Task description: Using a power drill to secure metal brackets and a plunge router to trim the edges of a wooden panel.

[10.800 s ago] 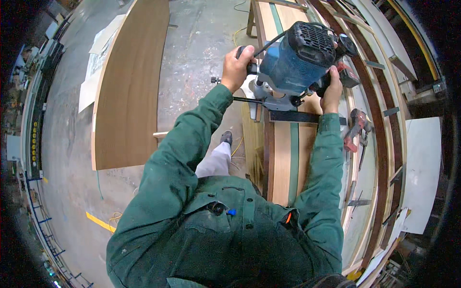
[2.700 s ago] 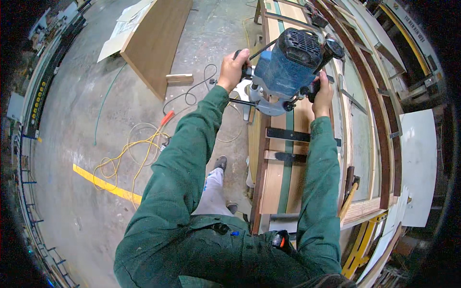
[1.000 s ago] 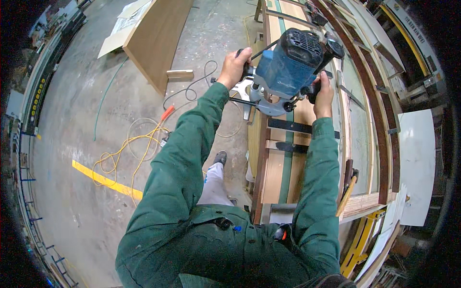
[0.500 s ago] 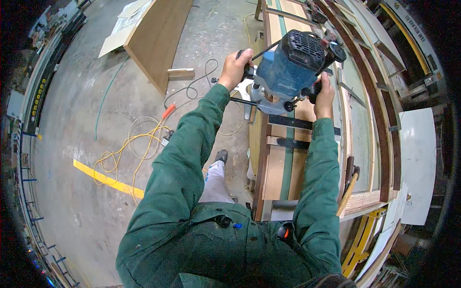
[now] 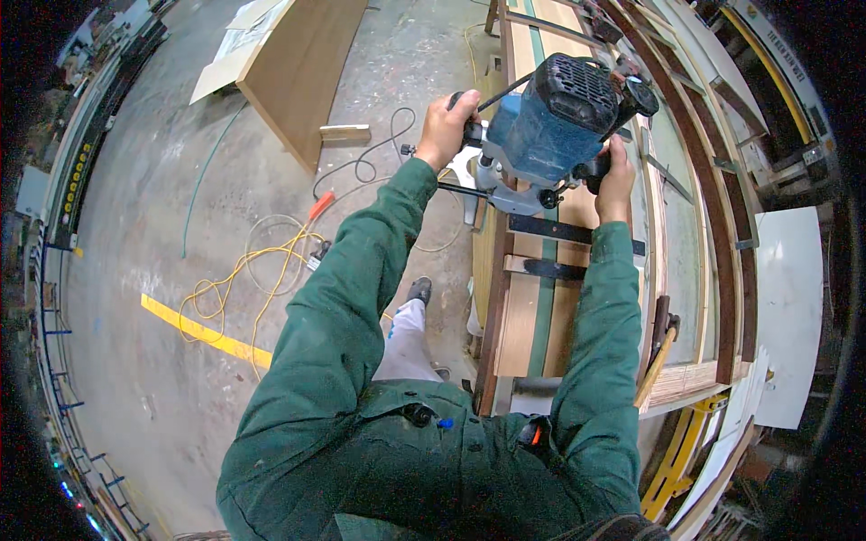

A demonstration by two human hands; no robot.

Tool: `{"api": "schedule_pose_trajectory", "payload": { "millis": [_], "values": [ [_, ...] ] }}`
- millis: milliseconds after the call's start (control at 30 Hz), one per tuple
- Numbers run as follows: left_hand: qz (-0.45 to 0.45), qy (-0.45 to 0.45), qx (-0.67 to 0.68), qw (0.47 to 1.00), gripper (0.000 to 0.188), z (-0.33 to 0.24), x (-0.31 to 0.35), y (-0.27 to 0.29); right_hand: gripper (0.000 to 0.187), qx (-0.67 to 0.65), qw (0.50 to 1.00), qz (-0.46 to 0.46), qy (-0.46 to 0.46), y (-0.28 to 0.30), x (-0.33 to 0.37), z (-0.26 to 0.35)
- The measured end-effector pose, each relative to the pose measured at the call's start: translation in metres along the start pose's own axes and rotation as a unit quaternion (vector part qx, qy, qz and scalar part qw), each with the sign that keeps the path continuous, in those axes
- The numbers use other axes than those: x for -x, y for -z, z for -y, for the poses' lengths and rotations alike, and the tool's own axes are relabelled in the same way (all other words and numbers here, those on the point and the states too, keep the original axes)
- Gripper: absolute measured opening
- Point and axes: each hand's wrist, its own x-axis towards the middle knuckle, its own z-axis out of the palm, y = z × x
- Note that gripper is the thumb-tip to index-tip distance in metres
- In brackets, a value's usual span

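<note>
A blue and black plunge router [image 5: 550, 126] stands over the long wooden workpiece [image 5: 520, 316], which has a green strip along its length. My left hand [image 5: 444, 128] is closed around the router's left black handle. On the other side, my right hand [image 5: 614, 183] wraps the right handle, fingers partly hidden behind it. A black rod with a knob sticks out from the router's base toward the left. Just nearer than the base, a black bar [image 5: 550, 227] lies across the wood. The bit and its contact with the wood are hidden beneath the machine.
On the right, a hammer [image 5: 656, 361] rests beside long timber frames [image 5: 699, 180]. A wooden panel [image 5: 302, 77] stands on the floor at the far left. Yellow cord [image 5: 244, 261] and a dark cable [image 5: 361, 169] lie on the concrete. A white board [image 5: 787, 316] is at far right.
The whole view has shifted slightly, so the scene sits a little further right. Both hands keep their hold on the router, which shows little movement over the wood.
</note>
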Motion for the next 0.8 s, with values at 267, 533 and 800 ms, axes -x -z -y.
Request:
{"api": "schedule_pose_trajectory", "payload": {
  "millis": [267,533,800],
  "values": [
    [-0.001,0.004,0.007,1.0,0.042,0.001,0.0,0.001,0.05,-0.007,1.0,-0.002,0.03,-0.002,-0.002,-0.002],
    [0.007,0.012,0.008,1.0,0.042,0.0,-0.002,0.0,0.045,-0.035,0.999,-0.006,0.027,-0.003,-0.005,-0.007],
    [0.002,0.027,0.006,1.0,0.04,-0.004,-0.009,-0.004,0.045,-0.038,0.999,-0.01,0.021,-0.003,-0.016,-0.013]
  ]
}}
